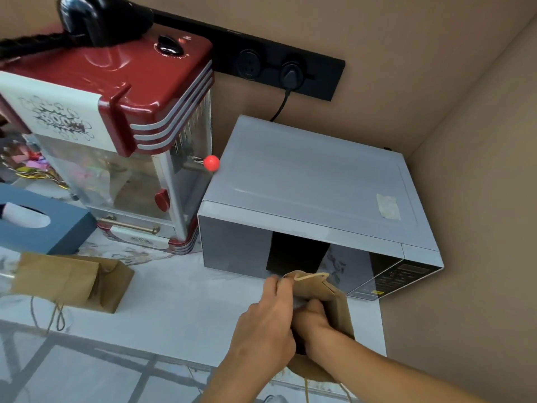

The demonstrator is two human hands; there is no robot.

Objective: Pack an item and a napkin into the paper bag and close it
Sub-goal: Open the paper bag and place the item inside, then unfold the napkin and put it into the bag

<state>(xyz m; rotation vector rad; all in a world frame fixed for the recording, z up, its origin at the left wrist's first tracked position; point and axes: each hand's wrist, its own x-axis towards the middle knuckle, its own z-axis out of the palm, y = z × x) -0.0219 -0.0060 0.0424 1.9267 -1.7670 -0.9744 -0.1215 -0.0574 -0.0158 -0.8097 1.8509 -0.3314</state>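
- A person's two bare hands work at a brown paper bag (337, 303) held over the front right part of a white table (180, 303), just in front of a silver microwave (313, 181).
- The left hand (261, 324) grips the near rim of the bag's mouth, fingers curled over the paper and pinching it.
- The right hand (315, 318) is pushed down into the bag's opening, fingers hidden inside; whether it holds anything cannot be told.
- The bag's top edge is crumpled and partly open, with a pale cord handle (312, 276) showing at the top. More cord hangs below the bag near the bottom of the view.
- A second brown paper bag (72, 280) lies on its side at the left of the table, well apart from the hands, its string handles trailing toward the table's edge.
- Behind it sits a blue tissue box (58, 231) with a white tissue showing in its slot.
- A red popcorn machine (130, 126) stands between the tissue box and the microwave.
- A black power strip (276, 68) is fixed to the tan wall behind, with one plug in it.
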